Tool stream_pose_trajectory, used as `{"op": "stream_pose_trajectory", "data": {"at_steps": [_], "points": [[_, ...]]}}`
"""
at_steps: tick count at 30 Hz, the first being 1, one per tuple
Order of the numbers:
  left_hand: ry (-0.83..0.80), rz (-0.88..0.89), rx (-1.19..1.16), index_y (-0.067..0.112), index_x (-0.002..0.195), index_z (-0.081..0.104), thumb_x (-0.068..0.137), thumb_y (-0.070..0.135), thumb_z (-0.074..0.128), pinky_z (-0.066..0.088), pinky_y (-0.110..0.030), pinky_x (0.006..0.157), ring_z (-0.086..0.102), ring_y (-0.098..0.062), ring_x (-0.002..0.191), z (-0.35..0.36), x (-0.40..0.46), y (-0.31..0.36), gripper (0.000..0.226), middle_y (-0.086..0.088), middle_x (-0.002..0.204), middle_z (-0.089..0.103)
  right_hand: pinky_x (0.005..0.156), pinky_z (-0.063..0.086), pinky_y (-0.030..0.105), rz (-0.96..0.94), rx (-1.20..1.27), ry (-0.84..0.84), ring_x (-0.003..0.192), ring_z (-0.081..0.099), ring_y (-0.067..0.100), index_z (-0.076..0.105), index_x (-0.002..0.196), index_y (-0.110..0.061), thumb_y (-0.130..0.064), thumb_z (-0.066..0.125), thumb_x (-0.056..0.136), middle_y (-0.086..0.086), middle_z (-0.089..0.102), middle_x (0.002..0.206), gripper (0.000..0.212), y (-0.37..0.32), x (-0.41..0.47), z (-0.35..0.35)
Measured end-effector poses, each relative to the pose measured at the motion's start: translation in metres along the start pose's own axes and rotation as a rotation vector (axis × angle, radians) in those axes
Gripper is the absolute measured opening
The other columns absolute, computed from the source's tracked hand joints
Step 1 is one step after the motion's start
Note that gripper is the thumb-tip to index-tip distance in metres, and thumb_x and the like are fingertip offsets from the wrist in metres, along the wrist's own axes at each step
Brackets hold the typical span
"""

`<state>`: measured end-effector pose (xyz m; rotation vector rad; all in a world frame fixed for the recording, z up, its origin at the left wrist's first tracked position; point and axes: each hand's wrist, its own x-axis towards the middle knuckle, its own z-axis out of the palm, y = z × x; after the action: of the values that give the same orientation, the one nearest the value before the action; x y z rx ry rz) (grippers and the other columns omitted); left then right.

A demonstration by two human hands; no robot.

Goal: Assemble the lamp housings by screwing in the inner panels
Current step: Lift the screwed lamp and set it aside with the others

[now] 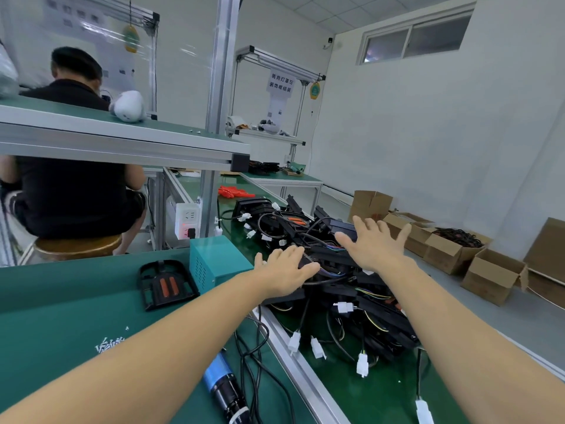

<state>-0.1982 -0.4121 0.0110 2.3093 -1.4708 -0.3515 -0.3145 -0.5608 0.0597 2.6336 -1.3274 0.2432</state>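
So the green workbench (61, 316) takes up the lower left, with a lower green belt (382, 390) running alongside it on the right; on that belt sits a big tangled pile of black lamp housings (376, 307) with wires and white connectors (344, 307) sticking out everywhere; both arms reach out over that pile. Left hand (282, 267) is flat, fingers straight and spread, palm down right on the near-left edge of the pile, looks like it's touching the housings but not gripping any; right hand (377, 244) is wide open too, fingers fanned, hovering over the top middle of the heap, holding nothing. A teal box (218, 260) stands on the bench just left of the left hand; beside that, one single lamp housing with orange inserts (165, 284) lies flat on the bench, well apart from both hands; an electric screwdriver (226, 390) lies near the bench's front edge under the left forearm; a little scatter of screws (110, 345) sits left of it.
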Motion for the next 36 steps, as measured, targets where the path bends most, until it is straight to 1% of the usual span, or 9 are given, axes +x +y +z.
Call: {"op": "stream_pose_trajectory", "data": {"at_steps": [4,8,12,16,20,28,36], "points": [[-0.024,-0.037,0.049,0.026,0.153,0.003,0.097,0.059,0.019,-0.006,-0.054,0.114,-0.004,-0.02,0.148,-0.006,-0.019,-0.025,0.067,0.006,0.161,-0.003,0.11,-0.007,0.068,-0.012,-0.032,0.005,0.149,0.011,0.026,0.013,0.155,-0.026,-0.068,0.012,0.095,0.002,0.02,0.161,0.073,-0.016,-0.002,-0.007],[-0.001,-0.067,0.066,0.025,0.153,0.002,0.099,0.052,0.023,-0.005,-0.054,0.114,-0.003,-0.018,0.148,-0.013,-0.043,-0.053,0.064,0.006,0.161,-0.004,0.111,-0.008,0.068,-0.089,0.033,-0.028,0.149,0.009,0.024,0.012,0.156,-0.026,-0.068,0.012,0.096,0.001,0.017,0.162,0.073,-0.045,-0.01,-0.013],[0.01,-0.16,0.062,0.024,0.153,-0.001,0.1,0.049,0.023,-0.006,-0.052,0.115,-0.005,-0.018,0.148,-0.022,-0.072,-0.086,0.063,0.006,0.161,-0.005,0.111,-0.011,0.065,-0.226,0.135,-0.121,0.151,0.004,0.023,0.007,0.157,-0.028,-0.069,0.014,0.095,0.0,0.008,0.164,0.074,-0.099,-0.03,-0.009],[0.042,-0.278,0.073,0.024,0.153,0.0,0.101,0.047,0.024,-0.003,-0.052,0.115,-0.003,-0.018,0.148,-0.029,-0.107,-0.121,0.062,0.006,0.161,-0.004,0.112,-0.01,0.064,-0.377,0.178,-0.151,0.151,0.003,0.021,0.005,0.156,-0.027,-0.068,0.016,0.096,-0.001,0.007,0.164,0.074,-0.162,-0.059,0.005],[0.084,-0.378,0.061,0.024,0.153,0.001,0.101,0.047,0.024,-0.001,-0.052,0.115,-0.001,-0.016,0.147,-0.032,-0.149,-0.159,0.061,0.006,0.161,-0.003,0.112,-0.01,0.064,-0.501,0.2,-0.192,0.151,0.002,0.02,0.003,0.156,-0.028,-0.069,0.015,0.095,-0.002,0.005,0.164,0.075,-0.224,-0.088,0.022],[0.137,-0.58,0.033,0.024,0.153,-0.002,0.102,0.045,0.023,-0.002,-0.051,0.116,-0.004,-0.016,0.148,-0.029,-0.234,-0.227,0.061,0.005,0.161,-0.006,0.112,-0.011,0.062,-0.697,0.269,-0.279,0.151,0.001,0.02,0.001,0.156,-0.029,-0.069,0.016,0.095,-0.001,0.003,0.165,0.074,-0.328,-0.149,0.044],[0.239,-0.756,0.045,0.023,0.153,0.0,0.101,0.044,0.026,-0.003,-0.051,0.116,-0.005,-0.017,0.147,-0.024,-0.307,-0.295,0.061,0.007,0.161,-0.005,0.112,-0.014,0.061,-0.822,0.276,-0.343,0.151,-0.002,0.019,-0.001,0.156,-0.029,-0.067,0.016,0.096,-0.001,0.002,0.165,0.073,-0.4,-0.2,0.051]]}}
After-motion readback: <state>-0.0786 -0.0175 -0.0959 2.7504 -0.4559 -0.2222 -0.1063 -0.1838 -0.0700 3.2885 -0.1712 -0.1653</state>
